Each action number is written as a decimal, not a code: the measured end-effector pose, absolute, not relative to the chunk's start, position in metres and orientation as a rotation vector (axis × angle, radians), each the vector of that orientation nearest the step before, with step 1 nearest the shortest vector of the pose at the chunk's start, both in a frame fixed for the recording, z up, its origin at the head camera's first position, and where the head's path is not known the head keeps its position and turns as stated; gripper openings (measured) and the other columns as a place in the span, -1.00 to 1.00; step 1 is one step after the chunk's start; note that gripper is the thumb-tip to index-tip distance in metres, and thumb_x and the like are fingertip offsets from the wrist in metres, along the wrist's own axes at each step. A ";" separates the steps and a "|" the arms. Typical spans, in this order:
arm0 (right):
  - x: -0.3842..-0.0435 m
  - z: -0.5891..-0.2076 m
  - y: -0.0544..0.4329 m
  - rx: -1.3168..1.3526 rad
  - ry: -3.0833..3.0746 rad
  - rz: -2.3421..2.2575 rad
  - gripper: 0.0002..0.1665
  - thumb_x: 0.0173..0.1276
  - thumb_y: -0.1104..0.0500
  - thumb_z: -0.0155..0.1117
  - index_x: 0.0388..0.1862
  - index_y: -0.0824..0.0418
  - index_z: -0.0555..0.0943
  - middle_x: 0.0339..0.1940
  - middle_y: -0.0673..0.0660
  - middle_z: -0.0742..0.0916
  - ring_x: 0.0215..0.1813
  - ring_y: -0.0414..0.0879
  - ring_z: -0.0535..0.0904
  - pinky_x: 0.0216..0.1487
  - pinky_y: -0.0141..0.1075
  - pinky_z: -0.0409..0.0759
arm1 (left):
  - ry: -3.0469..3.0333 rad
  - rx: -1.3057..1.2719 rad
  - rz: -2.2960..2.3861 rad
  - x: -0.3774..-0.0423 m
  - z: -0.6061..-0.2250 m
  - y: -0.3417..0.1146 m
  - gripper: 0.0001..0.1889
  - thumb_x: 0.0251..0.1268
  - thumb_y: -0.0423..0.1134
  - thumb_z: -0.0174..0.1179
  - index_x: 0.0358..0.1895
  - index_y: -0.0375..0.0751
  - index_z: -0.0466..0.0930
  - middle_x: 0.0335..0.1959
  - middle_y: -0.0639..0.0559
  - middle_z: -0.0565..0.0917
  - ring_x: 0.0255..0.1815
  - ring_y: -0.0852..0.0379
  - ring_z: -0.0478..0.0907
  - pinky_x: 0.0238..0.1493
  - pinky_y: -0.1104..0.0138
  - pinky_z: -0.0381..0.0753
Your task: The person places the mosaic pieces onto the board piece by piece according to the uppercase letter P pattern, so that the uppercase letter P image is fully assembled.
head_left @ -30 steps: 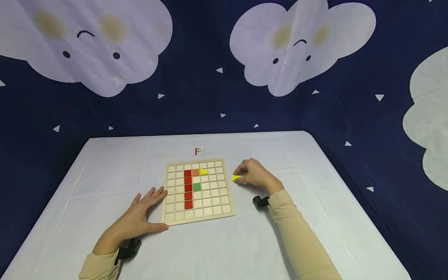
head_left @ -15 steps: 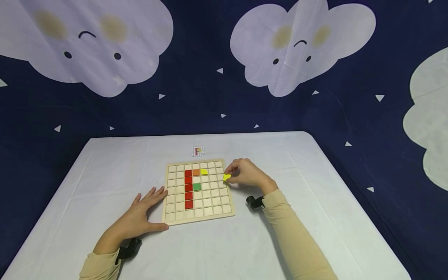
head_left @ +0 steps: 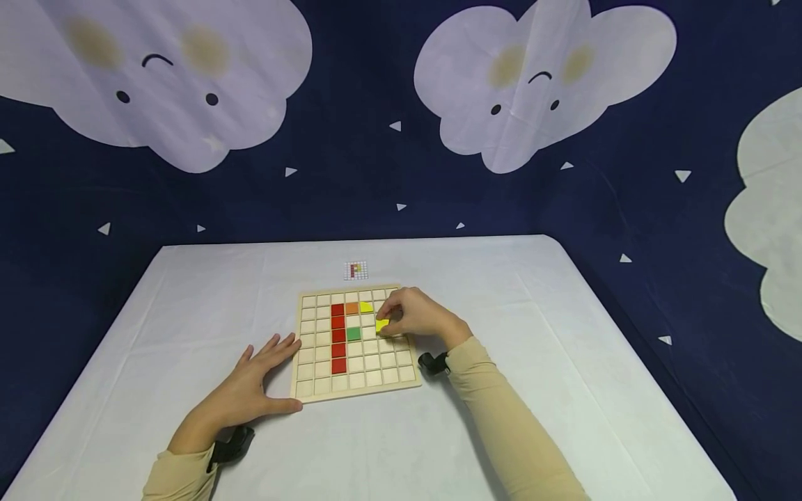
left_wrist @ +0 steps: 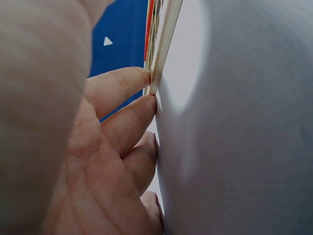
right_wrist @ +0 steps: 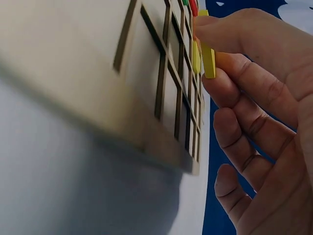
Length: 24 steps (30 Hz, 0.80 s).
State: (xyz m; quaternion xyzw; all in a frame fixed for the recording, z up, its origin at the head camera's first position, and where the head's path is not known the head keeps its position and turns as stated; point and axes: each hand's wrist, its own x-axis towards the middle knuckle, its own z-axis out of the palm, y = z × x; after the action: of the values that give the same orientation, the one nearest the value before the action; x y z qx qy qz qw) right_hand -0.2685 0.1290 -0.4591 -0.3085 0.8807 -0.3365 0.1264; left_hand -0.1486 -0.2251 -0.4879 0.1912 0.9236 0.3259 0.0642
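My left hand (head_left: pixel 241 390) rests at the left side of a square wooden grid board (head_left: pixel 370 392), fingers spread and fairly straight. In the left wrist view two fingertips touch the board's edge. Over the board's upper right part, my right hand (head_left: pixel 421 319) pinches a yellow tile (right_wrist: pixel 209 61) between thumb and fingers. It appears just above the squares. Set in the board are a column of several red tiles (head_left: pixel 338 336), an orange tile (head_left: pixel 352 308), another yellow tile (head_left: pixel 366 307) with a cut corner, and a green tile (head_left: pixel 354 334).
Behind the board lies a small printed card (head_left: pixel 356 270) with a coloured grid pattern. A white cloth covers the table (head_left: pixel 551 306). Dark blue fabric (head_left: pixel 351 202) with clouds hangs behind it. Each wrist wears a black device (head_left: pixel 232 445).
My right hand has carried the yellow tile leftward, from beside the board's right edge to over its squares. The left hand and the board have stayed put.
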 end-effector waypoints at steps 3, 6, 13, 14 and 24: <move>-0.268 -0.460 0.123 -0.914 2.543 -0.982 -0.77 0.27 0.18 0.66 -0.10 0.15 0.85 -0.07 0.02 0.85 -0.09 -0.24 0.69 0.04 -0.38 0.71 | 2.787 0.578 0.980 -0.149 -0.488 -0.225 0.17 -0.12 0.17 0.72 0.63 -0.15 0.38 0.70 -0.23 0.31 0.75 -0.46 0.03 0.62 -0.53 -0.20; -0.268 -0.462 0.118 -0.923 2.528 -0.979 -0.77 0.28 0.19 0.64 -0.10 0.17 0.85 -0.05 0.04 0.84 -0.10 -0.26 0.71 0.04 -0.41 0.73 | 2.787 0.581 0.976 -0.149 -0.489 -0.225 0.18 -0.12 0.17 0.71 0.64 -0.15 0.37 0.70 -0.24 0.30 0.75 -0.47 0.02 0.62 -0.53 -0.20; -0.268 -0.463 0.111 -0.913 2.523 -0.954 -0.78 0.30 0.22 0.63 -0.08 0.18 0.85 -0.06 0.05 0.84 -0.15 -0.29 0.69 -0.02 -0.47 0.71 | 2.784 0.576 0.982 -0.148 -0.489 -0.225 0.18 -0.12 0.17 0.72 0.64 -0.14 0.37 0.71 -0.24 0.30 0.76 -0.47 0.01 0.62 -0.52 -0.21; -0.268 -0.463 0.110 -0.913 2.524 -0.949 -0.78 0.30 0.22 0.63 -0.08 0.18 0.85 -0.06 0.06 0.84 -0.15 -0.29 0.68 -0.03 -0.47 0.71 | 2.784 0.575 0.983 -0.148 -0.489 -0.225 0.18 -0.13 0.17 0.72 0.64 -0.14 0.37 0.71 -0.24 0.30 0.76 -0.47 0.01 0.62 -0.52 -0.22; -0.268 -0.461 0.107 -0.931 2.521 -0.929 -0.78 0.30 0.22 0.63 -0.08 0.18 0.86 -0.07 0.05 0.84 -0.14 -0.29 0.69 -0.02 -0.46 0.71 | 2.780 0.569 0.988 -0.148 -0.488 -0.225 0.18 -0.13 0.15 0.72 0.64 -0.14 0.38 0.71 -0.23 0.30 0.76 -0.46 0.01 0.63 -0.51 -0.22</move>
State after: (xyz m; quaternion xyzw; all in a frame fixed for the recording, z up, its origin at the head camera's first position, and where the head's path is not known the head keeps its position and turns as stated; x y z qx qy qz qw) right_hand -0.2680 0.1073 -0.4606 -0.3237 0.8768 -0.3232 0.1483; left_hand -0.1485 -0.2252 -0.4877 0.1890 0.9231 0.3280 0.0684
